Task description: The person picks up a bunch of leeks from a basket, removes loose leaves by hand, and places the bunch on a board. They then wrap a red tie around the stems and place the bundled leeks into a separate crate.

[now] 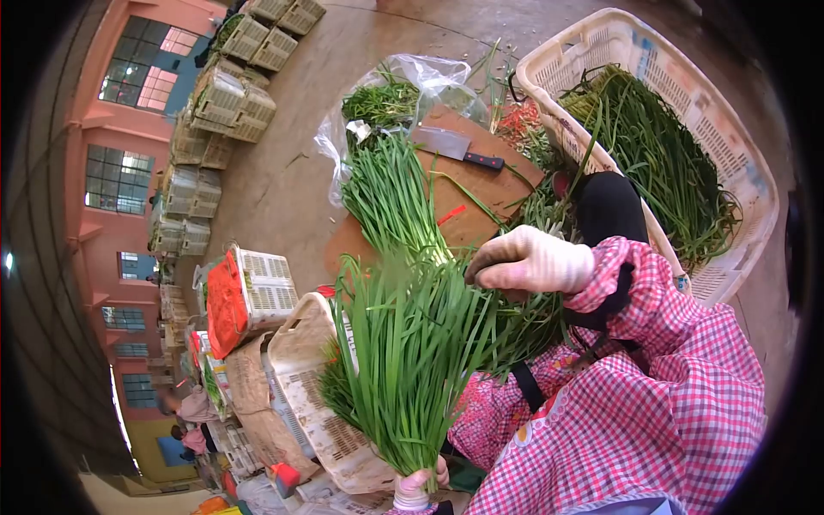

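Note:
My left hand [421, 482], gloved, is wrapped round the base of a fanned bunch of long green leaves [412, 360] at the bottom centre. My right hand [532, 260], in a pale glove with darkened fingertips, hovers by the upper right of that bunch with its fingers bent together; what they hold, if anything, is hidden. Another green bunch [390, 193] lies on the brown board [463, 202]. On the board's upper part rests a cleaver [446, 143] with a black handle. A red strip [451, 215] lies below it.
A large white crate [747, 159] of greens stands at the upper right. A clear plastic bag [438, 75] with greens is beyond the board. A white basket [296, 378] and a red-covered crate [270, 281] are at left. Stacked crates [227, 103] line the wall; people [197, 408] are at lower left.

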`<state>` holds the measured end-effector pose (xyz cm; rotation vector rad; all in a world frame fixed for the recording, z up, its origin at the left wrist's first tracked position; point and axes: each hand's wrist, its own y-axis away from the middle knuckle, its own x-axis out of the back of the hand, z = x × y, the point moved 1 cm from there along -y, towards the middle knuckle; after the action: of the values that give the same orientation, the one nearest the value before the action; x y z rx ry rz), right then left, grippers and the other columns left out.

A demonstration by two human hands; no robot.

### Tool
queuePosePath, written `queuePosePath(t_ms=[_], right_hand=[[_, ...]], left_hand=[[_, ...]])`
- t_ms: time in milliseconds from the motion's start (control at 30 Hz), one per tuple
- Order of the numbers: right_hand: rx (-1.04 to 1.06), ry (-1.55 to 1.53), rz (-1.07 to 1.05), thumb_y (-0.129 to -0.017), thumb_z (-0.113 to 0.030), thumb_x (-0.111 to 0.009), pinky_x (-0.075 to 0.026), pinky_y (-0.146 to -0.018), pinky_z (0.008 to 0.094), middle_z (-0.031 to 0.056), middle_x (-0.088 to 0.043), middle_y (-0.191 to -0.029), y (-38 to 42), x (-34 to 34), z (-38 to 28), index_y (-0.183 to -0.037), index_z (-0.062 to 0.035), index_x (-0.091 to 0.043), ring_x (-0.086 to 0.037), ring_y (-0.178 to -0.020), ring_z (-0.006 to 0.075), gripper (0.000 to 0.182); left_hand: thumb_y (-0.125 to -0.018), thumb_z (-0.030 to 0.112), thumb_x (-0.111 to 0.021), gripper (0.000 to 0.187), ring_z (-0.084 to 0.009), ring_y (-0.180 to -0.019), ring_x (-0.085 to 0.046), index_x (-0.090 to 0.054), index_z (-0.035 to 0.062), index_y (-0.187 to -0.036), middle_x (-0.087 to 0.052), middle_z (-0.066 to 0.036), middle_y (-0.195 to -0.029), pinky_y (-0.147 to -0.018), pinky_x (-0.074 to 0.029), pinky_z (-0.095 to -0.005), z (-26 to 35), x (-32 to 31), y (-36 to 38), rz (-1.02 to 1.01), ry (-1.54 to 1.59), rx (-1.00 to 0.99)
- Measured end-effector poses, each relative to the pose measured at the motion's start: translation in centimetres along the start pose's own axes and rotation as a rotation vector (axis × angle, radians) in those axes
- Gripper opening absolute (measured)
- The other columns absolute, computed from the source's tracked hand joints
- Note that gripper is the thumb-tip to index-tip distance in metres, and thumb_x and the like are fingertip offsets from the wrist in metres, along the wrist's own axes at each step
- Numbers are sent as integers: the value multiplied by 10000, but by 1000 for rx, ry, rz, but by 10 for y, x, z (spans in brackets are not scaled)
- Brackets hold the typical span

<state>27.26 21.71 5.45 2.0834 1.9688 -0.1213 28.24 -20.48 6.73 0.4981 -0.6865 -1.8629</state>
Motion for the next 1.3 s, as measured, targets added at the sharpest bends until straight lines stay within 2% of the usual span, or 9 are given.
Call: queuePosePath(t_ms=[233, 367, 500, 800, 900, 1033, 1133, 1200, 1300], right_hand=[[80, 556, 29, -795, -452, -632, -493, -735, 383, 148, -671, -847, -46, -20, 42, -1050, -67, -645, -650, -799, 291, 462], [12, 636, -105, -766, -515, -657, -494, -723, 376, 162, -668, -855, -38, -34, 37, -1049, -37, -645, -645, -810, 308, 555], [-140, -17, -100, -827, -270, -674, -460, -577, 270, 27, -637, -721, -35, -42, 52, -974, -5, -656, -577, -625, 108, 304], [249, -1327, 514, -861, -218, -618, -430, -549, 292, -6, -485, -647, -35, -17, 86, -1039, -19, -566, -476, -581, 107, 272], [258, -828, 468, -849, -149, -612, -515, -768, 330, 18, -580, -799, -11, 5, 63, -1178, -43, -532, -588, -749, 137, 355], [382, -43, 197, -818, -132, -638, -460, -732, 286, 37, -603, -863, -3, -4, 34, -1356, -90, -408, -543, -776, 107, 587], [279, 352, 79, -837, -253, -646, -480, -730, 325, 148, -610, -802, -10, -17, 21, -1347, -134, -419, -599, -731, 227, 571], [481, 261, 84, -852, -269, -634, -491, -665, 349, 123, -627, -725, -25, -31, 35, -1152, -84, -594, -623, -689, 250, 354], [47, -320, 3, -866, -246, -630, -476, -550, 269, 71, -630, -657, -24, -35, 36, -938, 10, -621, -591, -562, 142, 266]], left_hand=[[-698, 363, -731, 421, -147, -536, -505, -564, 8, -851, -528, -40, -643, -470, -391, -254, 0, -3, 6, -1, -33, -8], [-725, 304, -723, 369, -159, -560, -535, -580, 7, -892, -566, -53, -682, -491, -424, -262, -1, -2, 7, -27, -40, -5], [-745, 221, -711, 312, -169, -593, -565, -595, 12, -946, -606, -67, -744, -502, -448, -277, -1, 2, 4, -20, -33, 48], [-745, 175, -704, 333, -184, -627, -590, -581, 2, -1002, -621, -85, -783, -530, -471, -307, -9, 6, -9, -67, -36, 58], [-745, 162, -702, 346, -189, -638, -597, -572, -3, -1020, -624, -93, -789, -547, -481, -313, -10, 6, -14, -85, -53, 56], [-744, 144, -699, 364, -195, -653, -607, -560, -10, -1043, -628, -105, -797, -569, -494, -322, -13, 6, -19, -106, -79, 57], [-744, 131, -697, 379, -200, -665, -614, -551, -15, -1061, -631, -114, -803, -585, -504, -328, -13, 7, -23, -136, -114, 51], [-744, 122, -696, 389, -203, -672, -618, -544, -18, -1073, -633, -119, -807, -596, -511, -333, -12, 11, -25, -158, -163, 35], [-744, 109, -694, 404, -208, -683, -625, -535, -23, -1091, -636, -128, -813, -612, -521, -339, -8, 25, -30, -168, -307, -71]])
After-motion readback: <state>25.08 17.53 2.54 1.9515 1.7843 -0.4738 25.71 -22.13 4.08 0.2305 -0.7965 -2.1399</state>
